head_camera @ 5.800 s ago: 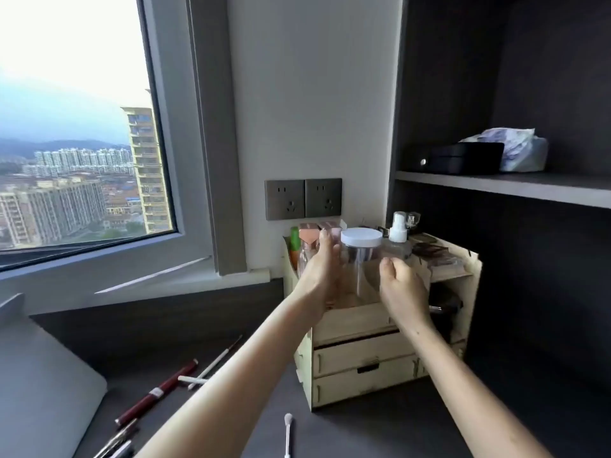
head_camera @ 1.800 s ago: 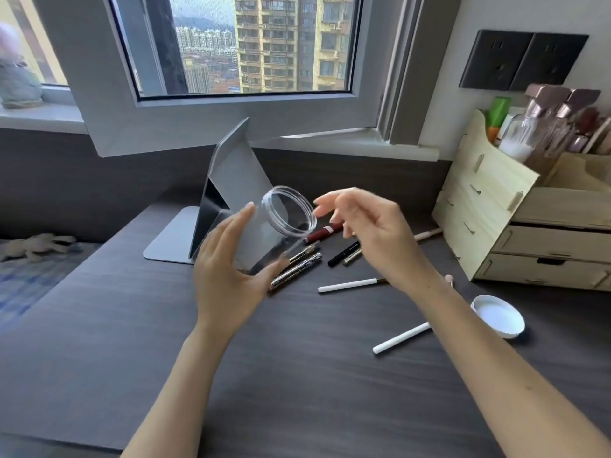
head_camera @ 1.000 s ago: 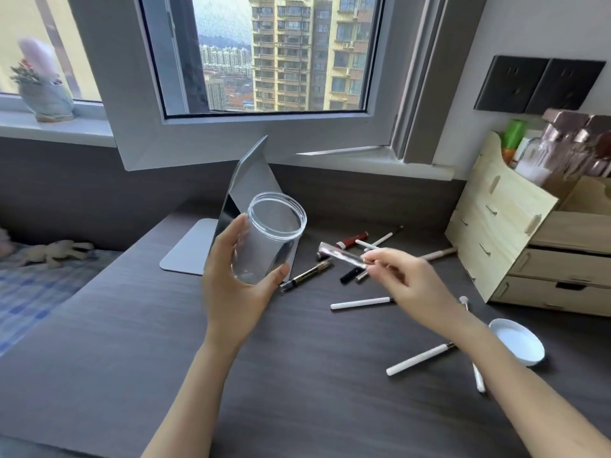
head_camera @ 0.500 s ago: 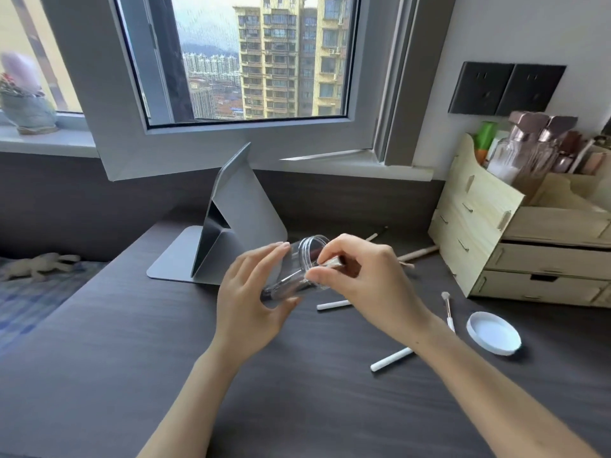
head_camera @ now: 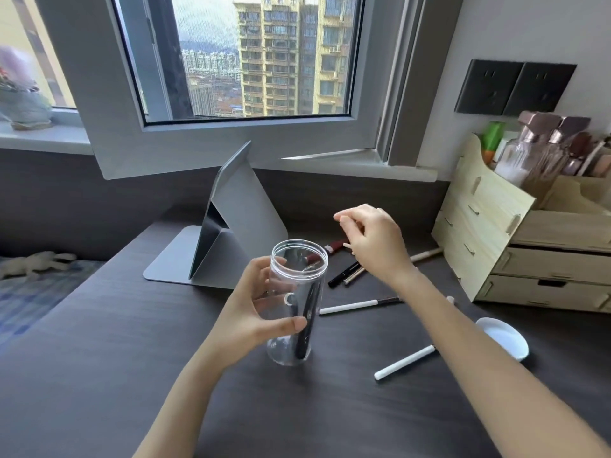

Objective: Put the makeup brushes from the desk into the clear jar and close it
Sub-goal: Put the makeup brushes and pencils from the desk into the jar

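My left hand (head_camera: 254, 309) grips the clear jar (head_camera: 297, 299), upright and lidless, just above the dark desk (head_camera: 99, 375). One dark brush (head_camera: 305, 320) stands inside it. My right hand (head_camera: 373, 239) hovers empty behind the jar, fingers loosely curled, over a cluster of brushes: a red-handled one (head_camera: 334, 246) and two dark ones (head_camera: 347, 272). A white-handled brush (head_camera: 357, 305) lies to the right of the jar and another white one (head_camera: 405, 362) nearer me. The jar's white lid (head_camera: 502, 338) rests upside down at the right.
A wooden drawer organiser (head_camera: 515, 246) with bottles stands at the right. A grey folded tablet stand (head_camera: 228, 226) sits behind the jar. The window sill (head_camera: 357, 166) runs along the back. A small toy (head_camera: 36, 262) lies at the far left.
My right hand dropped the dark brush into the jar and drew back toward the brushes behind it. My left hand turned the jar from tilted to upright.
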{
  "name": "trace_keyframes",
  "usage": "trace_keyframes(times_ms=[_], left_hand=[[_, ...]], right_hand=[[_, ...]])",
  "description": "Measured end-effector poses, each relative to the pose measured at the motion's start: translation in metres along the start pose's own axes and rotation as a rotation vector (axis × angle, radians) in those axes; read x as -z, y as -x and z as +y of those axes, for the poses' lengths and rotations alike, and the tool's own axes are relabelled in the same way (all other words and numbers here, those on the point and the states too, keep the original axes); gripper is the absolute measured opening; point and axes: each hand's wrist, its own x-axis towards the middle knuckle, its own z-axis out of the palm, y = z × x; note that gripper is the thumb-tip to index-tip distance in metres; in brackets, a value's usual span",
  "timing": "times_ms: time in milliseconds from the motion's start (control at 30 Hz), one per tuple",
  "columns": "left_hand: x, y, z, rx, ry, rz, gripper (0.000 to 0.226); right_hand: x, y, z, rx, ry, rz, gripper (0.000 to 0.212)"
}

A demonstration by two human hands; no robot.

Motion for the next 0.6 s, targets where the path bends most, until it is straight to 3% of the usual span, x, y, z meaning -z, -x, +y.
trace_keyframes(times_ms=[67, 233, 367, 533, 600], left_hand=[[0.005, -0.001, -0.001, 0.031, 0.010, -0.036, 0.075], [0.019, -0.003, 0.000, 0.047, 0.161, -0.110, 0.087], [0.031, -0.006, 0.002, -0.012, 0.508, 0.063, 0.082], [0.036, -0.009, -0.002, 0.050, 0.601, 0.268, 0.067], [0.033, -0.009, -0.002, 0.050, 0.573, 0.286, 0.048]], right_hand=[[-0.017, -0.018, 0.027, -0.007, 0.225, -0.145, 0.025], [-0.053, -0.047, 0.056, 0.192, 0.700, -0.488, 0.033], [-0.072, -0.059, 0.059, 0.315, 0.984, -0.601, 0.030], [-0.076, -0.062, 0.064, 0.318, 0.915, -0.572, 0.021], [-0.067, -0.063, 0.059, 0.228, 0.710, -0.388, 0.017]])
